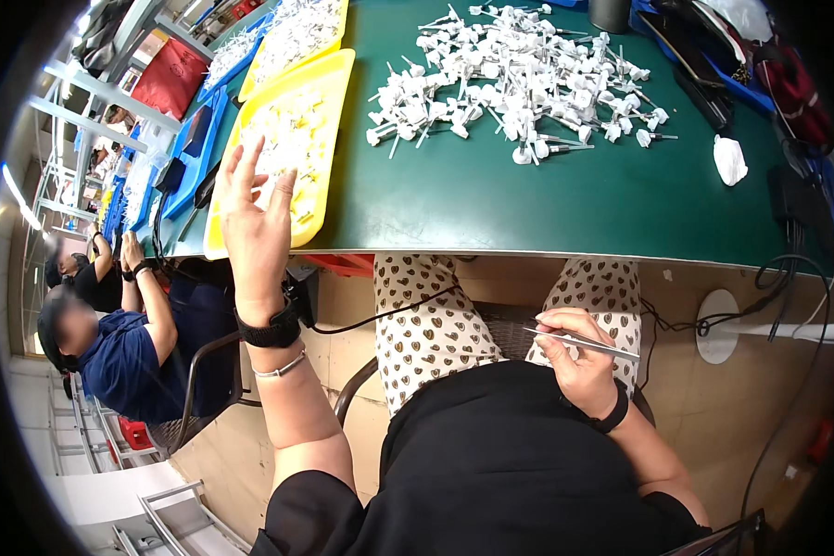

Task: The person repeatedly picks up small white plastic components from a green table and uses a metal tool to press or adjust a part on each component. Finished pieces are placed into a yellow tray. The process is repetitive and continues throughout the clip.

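Note:
My left hand (256,227) reaches over the near yellow tray (317,208), its fingers spread and partly curled above small white and yellowish parts (296,134). Nothing shows between those fingers, and I cannot tell whether a fingertip touches a part. Above my lap, my right hand (584,375) grips thin metal tweezers (602,347) between thumb and fingers. The tips of the tweezers point left, away from the table. On the green table (417,208) lies a wide loose pile of white plastic pieces with thin metal shafts (519,79).
A second yellow tray (345,14) of white parts stands beyond the first. Blue trays (215,116) line the left side. A crumpled white tissue (729,160), dark pouches and cables (788,222) occupy the right. A co-worker in dark blue (125,357) sits at the left.

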The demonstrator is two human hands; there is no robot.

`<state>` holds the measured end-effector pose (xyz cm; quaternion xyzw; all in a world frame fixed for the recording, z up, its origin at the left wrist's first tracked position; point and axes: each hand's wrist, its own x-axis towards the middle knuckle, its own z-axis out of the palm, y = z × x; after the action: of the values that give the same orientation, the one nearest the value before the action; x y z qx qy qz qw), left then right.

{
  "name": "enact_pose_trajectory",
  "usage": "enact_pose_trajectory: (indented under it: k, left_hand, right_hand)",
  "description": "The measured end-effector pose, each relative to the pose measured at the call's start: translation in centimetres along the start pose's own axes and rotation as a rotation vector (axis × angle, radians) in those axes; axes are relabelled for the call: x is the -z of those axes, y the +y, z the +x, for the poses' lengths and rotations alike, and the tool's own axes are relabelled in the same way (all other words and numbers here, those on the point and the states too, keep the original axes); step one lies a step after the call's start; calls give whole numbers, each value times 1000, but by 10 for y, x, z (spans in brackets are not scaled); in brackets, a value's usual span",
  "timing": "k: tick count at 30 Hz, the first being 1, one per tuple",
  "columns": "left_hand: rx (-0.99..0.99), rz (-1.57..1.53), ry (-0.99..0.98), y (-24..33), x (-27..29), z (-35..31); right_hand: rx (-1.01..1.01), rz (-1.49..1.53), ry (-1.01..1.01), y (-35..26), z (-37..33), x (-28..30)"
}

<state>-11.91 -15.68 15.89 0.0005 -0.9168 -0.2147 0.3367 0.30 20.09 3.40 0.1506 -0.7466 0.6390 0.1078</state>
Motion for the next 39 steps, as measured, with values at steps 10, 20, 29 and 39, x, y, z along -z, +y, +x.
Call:
enact_pose_trajectory:
  k: [10,20,29,39]
  left_hand:
    - [-322,-152,-445,96,-75,22]
    - [-639,88,-546,95,-111,52]
    - [-460,-245,-334,106,-94,37]
    - [268,-912,-717,129,-30,-96]
  right_hand:
    - [22,-49,-8,-2,1,3]
    - [61,-32,-15,2,4,3]
    - [89,-46,-58,5,5,2]
    - [-146,85,16,10,8,6]
